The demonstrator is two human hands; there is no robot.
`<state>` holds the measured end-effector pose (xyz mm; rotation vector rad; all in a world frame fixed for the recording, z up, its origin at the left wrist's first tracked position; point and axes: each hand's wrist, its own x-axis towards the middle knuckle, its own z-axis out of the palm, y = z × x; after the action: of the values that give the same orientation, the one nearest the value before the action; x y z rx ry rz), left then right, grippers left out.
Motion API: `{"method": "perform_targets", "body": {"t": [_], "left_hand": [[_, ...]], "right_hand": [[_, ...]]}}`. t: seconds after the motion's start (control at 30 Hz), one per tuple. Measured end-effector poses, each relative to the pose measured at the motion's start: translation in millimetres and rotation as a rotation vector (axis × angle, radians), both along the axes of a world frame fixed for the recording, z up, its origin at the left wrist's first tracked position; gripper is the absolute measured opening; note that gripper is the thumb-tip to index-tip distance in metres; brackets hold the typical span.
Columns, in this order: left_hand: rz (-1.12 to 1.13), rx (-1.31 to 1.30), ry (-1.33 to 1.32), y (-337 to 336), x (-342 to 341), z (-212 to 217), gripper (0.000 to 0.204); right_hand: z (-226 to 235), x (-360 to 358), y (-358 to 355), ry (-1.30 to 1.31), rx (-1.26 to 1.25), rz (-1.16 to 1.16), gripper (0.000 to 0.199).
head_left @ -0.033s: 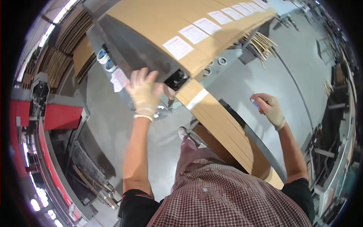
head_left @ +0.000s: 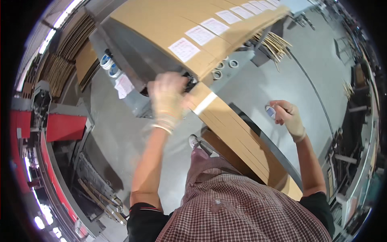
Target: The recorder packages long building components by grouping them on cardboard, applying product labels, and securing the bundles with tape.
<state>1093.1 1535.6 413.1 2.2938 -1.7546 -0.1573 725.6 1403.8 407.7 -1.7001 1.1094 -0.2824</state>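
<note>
Heavily blurred left grip [head_left: 166, 96], roll [head_left: 270, 111] partly hidden

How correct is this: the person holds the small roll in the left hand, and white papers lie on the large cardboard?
Wrong side: the head view shows the small roll in the right hand, not the left hand. White papers do lie on the large cardboard.

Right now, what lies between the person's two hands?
In the head view, cardboard crossed by a white strip lies between the left hand and right hand; a black strip and grey floor show beyond it, toward the right.
</note>
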Motion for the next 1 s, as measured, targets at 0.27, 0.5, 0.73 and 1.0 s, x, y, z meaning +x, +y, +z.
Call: {"method": "perform_targets", "body": {"t": [0.27,0.5,0.73,1.0], "left_hand": [[-1.206,0.151,0.171,65.5,-388.2,-54.9,0.074],[-1.359,0.317,0.376,116.9,-330.0,46.4,0.099],[-1.039,-0.039,0.712,227.2,-182.5,9.0,0.115],[-0.46,-0.178,1.262,329.7,-144.0,-81.8,0.119]], "right_hand": [[-11.2,-159.5,263.5,-1.017,0.63,-0.126,0.105],[-1.9,-321.6,438.8,-0.667,-0.219,-1.264,0.065],[126.0,-288.9,400.6,-0.647,-0.823,-0.911,0.079],[-13.4,20.0,371.4,-0.413,-0.567,0.286,0.122]]}}
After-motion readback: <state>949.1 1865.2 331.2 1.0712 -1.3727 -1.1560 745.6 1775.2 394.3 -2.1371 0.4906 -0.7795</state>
